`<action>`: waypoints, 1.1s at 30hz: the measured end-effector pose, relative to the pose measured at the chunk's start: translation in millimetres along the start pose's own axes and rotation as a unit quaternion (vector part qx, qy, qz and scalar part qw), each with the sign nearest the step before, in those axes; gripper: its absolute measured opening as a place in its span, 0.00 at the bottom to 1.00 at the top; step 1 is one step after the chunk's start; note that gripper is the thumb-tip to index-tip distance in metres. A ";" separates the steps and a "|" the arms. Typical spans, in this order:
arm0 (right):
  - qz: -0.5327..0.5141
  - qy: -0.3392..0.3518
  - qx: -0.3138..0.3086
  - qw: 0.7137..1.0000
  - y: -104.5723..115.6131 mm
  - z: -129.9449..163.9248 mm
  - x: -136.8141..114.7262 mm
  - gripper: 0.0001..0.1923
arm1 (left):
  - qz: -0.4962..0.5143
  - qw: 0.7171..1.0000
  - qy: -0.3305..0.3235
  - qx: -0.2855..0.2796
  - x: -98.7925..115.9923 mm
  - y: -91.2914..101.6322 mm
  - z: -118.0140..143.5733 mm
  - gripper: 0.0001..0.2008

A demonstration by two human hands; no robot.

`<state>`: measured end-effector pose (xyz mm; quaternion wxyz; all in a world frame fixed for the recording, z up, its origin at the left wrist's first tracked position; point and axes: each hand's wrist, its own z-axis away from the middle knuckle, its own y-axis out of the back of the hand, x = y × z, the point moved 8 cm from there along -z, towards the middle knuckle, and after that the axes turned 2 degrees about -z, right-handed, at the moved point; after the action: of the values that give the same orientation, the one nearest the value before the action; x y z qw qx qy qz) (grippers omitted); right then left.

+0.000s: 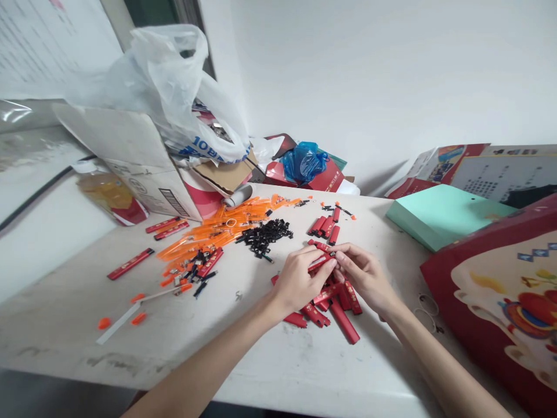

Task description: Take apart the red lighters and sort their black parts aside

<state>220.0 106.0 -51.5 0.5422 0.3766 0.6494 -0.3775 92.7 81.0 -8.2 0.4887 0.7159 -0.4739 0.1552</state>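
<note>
My left hand (298,281) and my right hand (368,276) meet over the middle of the white table (270,366). Together they pinch one small red casing (319,262) between their fingertips. Under and in front of the hands lies a loose heap of red casings (335,307). A second small group of red casings (325,226) sits just beyond the hands. Left of that lies a pile of small black parts (266,235), and further left a spread of orange transparent pieces (217,229).
A torn cardboard box (139,157) under a white plastic bag (174,87) stands at the back left. A mint green box (439,215) and a red printed box (500,290) crowd the right side. Single red casings (130,263) and orange caps lie at the left.
</note>
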 end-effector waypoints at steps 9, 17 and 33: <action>-0.023 -0.014 0.025 0.999 5.7 -1.3 3.4 0.17 | 0.101 0.993 0.044 -0.035 -3.4 -6.1 0.7 0.21; -0.003 -0.002 0.114 0.993 37.8 -6.8 4.1 0.19 | 0.019 0.999 0.014 0.033 -12.5 -1.8 1.7 0.20; 0.532 0.144 -0.156 0.820 -77.5 -122.4 -28.4 0.07 | -0.264 0.963 -0.048 -0.036 -24.7 -33.8 11.2 0.11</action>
<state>102.6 180.3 -1.5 0.6108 0.6237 0.4688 0.1348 105.6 87.0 -49.1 0.5143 0.8042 -0.2964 -0.0307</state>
